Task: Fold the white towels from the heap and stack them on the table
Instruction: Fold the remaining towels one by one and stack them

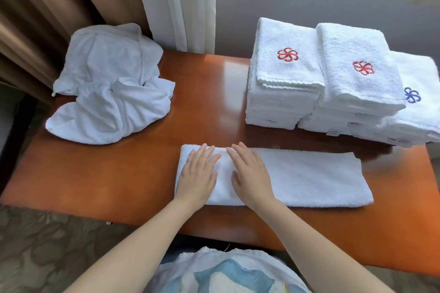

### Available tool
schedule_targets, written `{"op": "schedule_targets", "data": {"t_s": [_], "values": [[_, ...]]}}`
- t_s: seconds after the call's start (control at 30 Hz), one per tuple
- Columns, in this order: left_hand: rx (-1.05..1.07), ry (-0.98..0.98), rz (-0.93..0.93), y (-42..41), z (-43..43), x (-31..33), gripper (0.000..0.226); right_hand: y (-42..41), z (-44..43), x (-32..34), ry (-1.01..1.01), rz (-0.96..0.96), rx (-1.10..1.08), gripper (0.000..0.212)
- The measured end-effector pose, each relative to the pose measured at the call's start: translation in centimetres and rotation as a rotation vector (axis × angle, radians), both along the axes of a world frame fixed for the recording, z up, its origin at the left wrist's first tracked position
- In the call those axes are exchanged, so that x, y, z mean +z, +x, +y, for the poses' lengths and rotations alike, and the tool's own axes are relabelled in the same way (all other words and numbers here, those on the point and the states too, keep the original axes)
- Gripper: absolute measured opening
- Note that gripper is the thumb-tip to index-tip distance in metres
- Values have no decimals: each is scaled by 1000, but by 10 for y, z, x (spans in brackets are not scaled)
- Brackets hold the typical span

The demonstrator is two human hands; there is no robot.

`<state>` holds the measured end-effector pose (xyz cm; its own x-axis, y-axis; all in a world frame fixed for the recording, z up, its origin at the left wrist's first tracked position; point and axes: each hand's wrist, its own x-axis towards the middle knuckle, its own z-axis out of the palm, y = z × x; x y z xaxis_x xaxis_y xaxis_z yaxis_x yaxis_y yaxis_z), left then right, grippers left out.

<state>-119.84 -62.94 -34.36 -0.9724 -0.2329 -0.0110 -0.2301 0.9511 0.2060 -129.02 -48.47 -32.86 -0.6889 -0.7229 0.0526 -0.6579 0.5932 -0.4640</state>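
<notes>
From the head camera, a long white towel, folded into a narrow strip, lay across the near middle of the orange-brown table, its length running left to right. Both hands rested on the strip's left end. The left hand lay palm down with its fingers straight and slightly spread, pressing the cloth and gripping nothing. The right hand lay just beside it, also flat, fingers extended toward the far edge of the strip, nothing pinched or held. The two hands were close together but apart, with a slim band of towel showing between them.

At the far left corner of the table sat the heap of crumpled white towels, well apart from the strip. On the far right stood three stacks of folded towels, pressed side by side. The left stack carried a red pinwheel emblem on its top towel, the middle stack did too, and the right stack, lower and partly cut off by the frame edge, bore a blue one.

Behind the table hung a brown curtain and a white sheer curtain, beside a grey wall under a window ledge. Patterned carpet showed below the table's near edge, and the person's blue and white top filled the bottom of the view
</notes>
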Motion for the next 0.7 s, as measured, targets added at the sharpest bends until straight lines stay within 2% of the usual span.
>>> {"op": "schedule_targets", "data": {"t_s": [0.03,0.1,0.2,0.37,0.53,0.7], "values": [[-14,-45,-4,2,-5,-2,47,3,-5,-3,59,-30,55,59],[-34,-102,-160,6,-14,-8,54,7,-11,-15,214,-111,94,59],[-33,-176,-356,13,-24,-24,67,10,-7,-35,364,-107,99,62],[72,-81,-305,22,-31,-34,85,8,6,-51,415,-37,20,73],[83,-29,-248,23,-31,-41,89,7,8,-56,394,-62,-9,80],[80,-74,-327,20,-32,-40,90,2,6,-55,416,-119,24,76]]}}
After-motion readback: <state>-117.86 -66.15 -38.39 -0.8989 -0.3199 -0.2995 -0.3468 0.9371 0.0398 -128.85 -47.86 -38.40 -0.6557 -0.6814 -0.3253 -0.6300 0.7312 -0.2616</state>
